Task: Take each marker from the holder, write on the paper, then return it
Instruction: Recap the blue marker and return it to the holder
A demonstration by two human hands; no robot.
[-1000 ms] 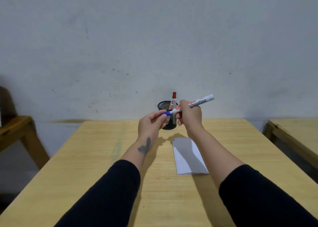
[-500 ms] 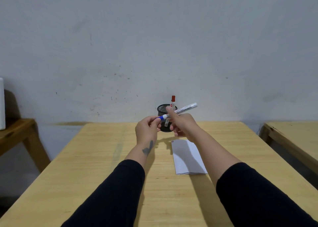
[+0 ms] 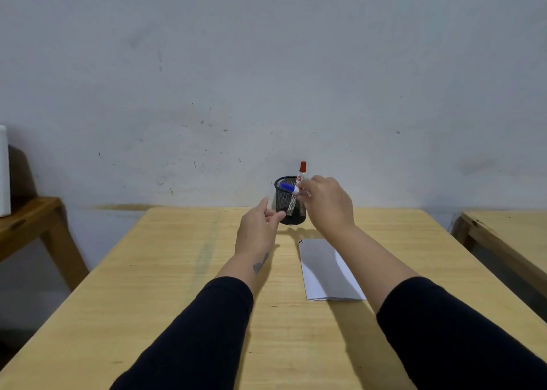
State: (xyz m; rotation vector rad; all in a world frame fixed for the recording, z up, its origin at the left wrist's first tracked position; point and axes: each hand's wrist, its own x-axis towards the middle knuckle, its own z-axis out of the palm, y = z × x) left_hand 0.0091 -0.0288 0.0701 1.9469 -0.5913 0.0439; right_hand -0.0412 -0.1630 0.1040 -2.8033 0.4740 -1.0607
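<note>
- At the far left edge, a white object (image 3: 3, 170) rests on a wooden bench (image 3: 28, 218), standing apart from the main table (image 3: 183, 286).
- The left hand (image 3: 257, 232) hovers over the table just left of the holder; its fingers (image 3: 273, 214) are loosely curled and parted, holding nothing, with the thumb raised. A dark mark shows on the inner wrist, and a black sleeve (image 3: 204, 330) covers the forearm.
- The black mesh holder (image 3: 289, 200) stands at the far edge of the table, by the wall.
- The blue-capped marker (image 3: 289, 187) lies nearly level across the holder's mouth, cap pointing left, pinched at its white barrel by the right hand's fingers (image 3: 305, 187). Its print is hidden.
- The red-capped marker (image 3: 301, 174) stands in the holder, leaning, cap upward. A red label shows on its barrel, too small to read.
- The right hand (image 3: 328, 204) is raised at the holder's right side.
- The white paper (image 3: 327, 271) lies flat on the table near the holder, with small dark marks at its far left corner, illegible.
- A second wooden table (image 3: 509, 235) stands at the right.
</note>
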